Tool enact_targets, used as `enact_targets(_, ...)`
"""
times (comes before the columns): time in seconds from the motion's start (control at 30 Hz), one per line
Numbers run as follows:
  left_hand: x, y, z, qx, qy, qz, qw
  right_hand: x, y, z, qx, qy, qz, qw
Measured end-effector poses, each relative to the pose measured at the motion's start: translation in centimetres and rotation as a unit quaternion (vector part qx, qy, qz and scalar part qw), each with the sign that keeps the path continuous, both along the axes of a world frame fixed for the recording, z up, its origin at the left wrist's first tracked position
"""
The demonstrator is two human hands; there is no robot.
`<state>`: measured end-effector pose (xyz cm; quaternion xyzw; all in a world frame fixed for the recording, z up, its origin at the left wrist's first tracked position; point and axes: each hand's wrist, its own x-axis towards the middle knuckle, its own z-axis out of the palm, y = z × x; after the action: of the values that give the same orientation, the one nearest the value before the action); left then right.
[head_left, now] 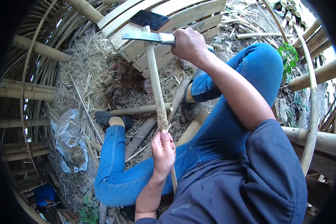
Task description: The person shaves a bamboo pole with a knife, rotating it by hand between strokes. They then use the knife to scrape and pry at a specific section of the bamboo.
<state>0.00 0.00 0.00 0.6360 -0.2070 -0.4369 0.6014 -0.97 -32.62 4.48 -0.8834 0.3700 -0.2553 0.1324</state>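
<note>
My left hand (163, 153) is closed around the lower part of a long bamboo stick (154, 72), thumb on top, just below a rough, frayed node. The stick slants up and away from my lap toward a wooden crate. My right hand (191, 43) grips the handle of a large knife (142, 36) with a broad metal blade. The blade lies across the stick near its far end and overlaps it in this view.
A dark phone (149, 19) rests on the slatted wooden crate (190, 18). Bamboo pieces (142, 109) and straw-like shavings (86, 59) cover the ground around my feet. To the left lies a clear plastic bag (69, 130). Bamboo rails (37, 48) stand on both sides.
</note>
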Motion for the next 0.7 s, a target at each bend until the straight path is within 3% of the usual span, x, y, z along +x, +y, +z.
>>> enact_targets(0.2, 0.7, -1.0, -0.4, 0.013, 0.077, -0.009, 0.997, -0.4, -0.1, 0.2, -0.043, -0.022, -0.003, 0.999)
enact_targets(0.47, 3.5, -1.1, 0.2, 0.014, 0.124, 0.053, 0.991, -1.1, 4.1, 2.3, 0.033, 0.102, 0.164, 0.981)
enact_targets(0.7, 4.5, -0.6, 0.9, -0.034, 0.178, 0.056, 0.982, -0.7, 5.4, -0.1, 0.069, 0.125, 0.211, 0.967)
